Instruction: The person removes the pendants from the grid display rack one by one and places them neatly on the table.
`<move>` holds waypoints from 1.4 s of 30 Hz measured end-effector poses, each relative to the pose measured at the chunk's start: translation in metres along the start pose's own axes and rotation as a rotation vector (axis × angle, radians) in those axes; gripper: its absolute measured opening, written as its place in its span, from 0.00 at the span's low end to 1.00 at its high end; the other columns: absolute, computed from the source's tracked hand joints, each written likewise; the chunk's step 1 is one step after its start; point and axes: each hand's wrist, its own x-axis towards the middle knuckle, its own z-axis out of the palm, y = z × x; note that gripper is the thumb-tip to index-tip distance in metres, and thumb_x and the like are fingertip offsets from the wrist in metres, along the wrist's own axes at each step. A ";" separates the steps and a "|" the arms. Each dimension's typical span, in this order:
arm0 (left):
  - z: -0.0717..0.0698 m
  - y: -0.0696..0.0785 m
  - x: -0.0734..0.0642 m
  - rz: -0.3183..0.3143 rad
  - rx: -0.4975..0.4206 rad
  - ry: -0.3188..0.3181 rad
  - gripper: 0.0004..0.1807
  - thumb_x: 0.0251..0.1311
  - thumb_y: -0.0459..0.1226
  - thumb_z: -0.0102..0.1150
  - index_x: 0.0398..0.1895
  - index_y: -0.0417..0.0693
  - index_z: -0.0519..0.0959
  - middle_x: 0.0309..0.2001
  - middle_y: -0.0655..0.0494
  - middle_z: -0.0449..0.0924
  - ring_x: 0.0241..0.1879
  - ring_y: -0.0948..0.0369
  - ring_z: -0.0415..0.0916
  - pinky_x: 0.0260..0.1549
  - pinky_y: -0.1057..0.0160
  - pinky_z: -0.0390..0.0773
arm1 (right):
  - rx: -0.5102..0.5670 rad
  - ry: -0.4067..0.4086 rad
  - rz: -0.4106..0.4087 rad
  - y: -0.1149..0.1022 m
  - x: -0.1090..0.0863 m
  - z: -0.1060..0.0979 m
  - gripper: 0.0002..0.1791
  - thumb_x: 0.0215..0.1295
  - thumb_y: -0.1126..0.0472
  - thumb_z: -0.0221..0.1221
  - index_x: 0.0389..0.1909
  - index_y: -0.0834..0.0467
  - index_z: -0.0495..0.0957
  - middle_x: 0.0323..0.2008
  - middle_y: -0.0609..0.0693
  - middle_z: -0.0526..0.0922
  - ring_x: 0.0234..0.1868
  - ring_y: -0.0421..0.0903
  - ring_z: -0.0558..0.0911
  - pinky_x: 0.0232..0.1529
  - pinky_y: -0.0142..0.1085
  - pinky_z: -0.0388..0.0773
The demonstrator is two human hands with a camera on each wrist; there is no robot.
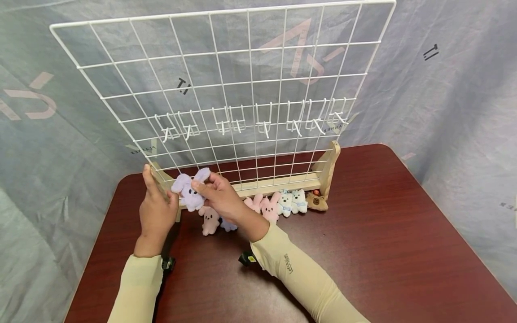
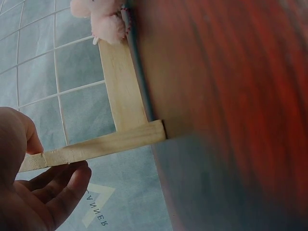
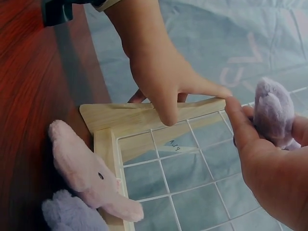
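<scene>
My right hand [image 1: 224, 195] pinches a lilac long-eared plush toy [image 1: 191, 193] between thumb and fingers, held up before the lower left of the white wire grid rack [image 1: 250, 83]. In the right wrist view the plush [image 3: 273, 113] shows from its side. My left hand [image 1: 156, 214] grips the wooden side foot [image 2: 96, 147] of the rack, thumb on one face and fingers on the other, as the left wrist view shows. Just below the held toy, a pink plush [image 1: 210, 220] leans by the base, and a second lilac plush [image 1: 228, 224] is partly covered by my right arm.
Along the rack's wooden base sit pink rabbit plushes [image 1: 269, 207], white plushes [image 1: 291, 202] and a brown plush [image 1: 317, 201]. Several white hooks [image 1: 263, 128] hang in a row across the grid. The rack stands on a dark red table [image 1: 387, 233], with grey cloth behind.
</scene>
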 end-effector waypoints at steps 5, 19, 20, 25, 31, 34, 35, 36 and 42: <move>0.000 -0.001 -0.001 -0.015 0.003 -0.013 0.51 0.64 0.33 0.59 0.86 0.49 0.42 0.39 0.23 0.77 0.23 0.35 0.72 0.23 0.35 0.69 | 0.000 -0.015 0.002 0.004 0.001 -0.001 0.10 0.82 0.66 0.50 0.54 0.69 0.72 0.35 0.40 0.85 0.34 0.34 0.86 0.36 0.30 0.83; 0.000 0.000 -0.001 -0.023 -0.007 -0.020 0.49 0.67 0.32 0.57 0.86 0.51 0.42 0.38 0.24 0.77 0.24 0.34 0.71 0.24 0.35 0.68 | -0.114 -0.008 0.018 0.009 0.002 -0.003 0.21 0.77 0.69 0.56 0.66 0.74 0.74 0.62 0.75 0.80 0.38 0.34 0.87 0.38 0.29 0.83; 0.000 0.000 -0.001 -0.020 -0.007 -0.018 0.49 0.68 0.32 0.57 0.86 0.50 0.42 0.37 0.25 0.77 0.23 0.35 0.71 0.24 0.35 0.68 | -0.124 -0.004 0.013 0.009 0.002 -0.003 0.21 0.77 0.69 0.57 0.66 0.74 0.74 0.62 0.75 0.80 0.38 0.34 0.86 0.39 0.29 0.83; 0.001 -0.002 -0.001 -0.017 -0.006 -0.015 0.48 0.68 0.32 0.56 0.86 0.50 0.42 0.38 0.25 0.77 0.23 0.36 0.70 0.23 0.36 0.68 | -0.155 0.002 -0.016 0.010 0.004 -0.004 0.21 0.77 0.68 0.57 0.65 0.75 0.75 0.63 0.74 0.80 0.42 0.32 0.85 0.43 0.27 0.81; 0.001 -0.003 0.000 -0.013 -0.007 -0.017 0.48 0.69 0.33 0.55 0.86 0.51 0.42 0.41 0.22 0.78 0.24 0.35 0.71 0.23 0.36 0.68 | -0.165 0.008 -0.004 0.010 0.004 -0.006 0.20 0.77 0.67 0.57 0.63 0.74 0.78 0.63 0.72 0.80 0.43 0.32 0.84 0.42 0.28 0.81; 0.001 -0.003 0.000 -0.015 -0.014 -0.022 0.47 0.70 0.34 0.55 0.86 0.51 0.41 0.41 0.22 0.77 0.24 0.34 0.72 0.23 0.35 0.68 | -0.171 0.028 0.010 0.010 0.004 -0.006 0.20 0.75 0.67 0.59 0.62 0.73 0.79 0.60 0.72 0.83 0.41 0.32 0.85 0.42 0.29 0.81; 0.001 -0.002 0.000 -0.018 -0.017 -0.024 0.47 0.70 0.34 0.54 0.86 0.52 0.41 0.41 0.22 0.77 0.24 0.34 0.72 0.23 0.35 0.68 | -0.172 0.028 0.011 0.010 0.004 -0.006 0.20 0.75 0.67 0.60 0.62 0.73 0.79 0.60 0.71 0.83 0.42 0.32 0.85 0.42 0.29 0.81; 0.001 -0.002 0.000 -0.020 -0.019 -0.027 0.47 0.70 0.35 0.54 0.86 0.52 0.41 0.41 0.22 0.77 0.24 0.34 0.72 0.24 0.35 0.68 | -0.178 0.025 0.012 0.010 0.004 -0.006 0.20 0.75 0.67 0.60 0.62 0.73 0.79 0.61 0.71 0.83 0.42 0.32 0.85 0.42 0.29 0.81; 0.000 -0.002 -0.001 -0.034 -0.017 -0.033 0.46 0.72 0.36 0.52 0.86 0.52 0.41 0.42 0.22 0.77 0.24 0.34 0.72 0.23 0.35 0.68 | -0.228 0.005 -0.001 0.013 0.004 -0.008 0.19 0.74 0.66 0.62 0.60 0.72 0.81 0.59 0.67 0.86 0.43 0.31 0.85 0.41 0.29 0.81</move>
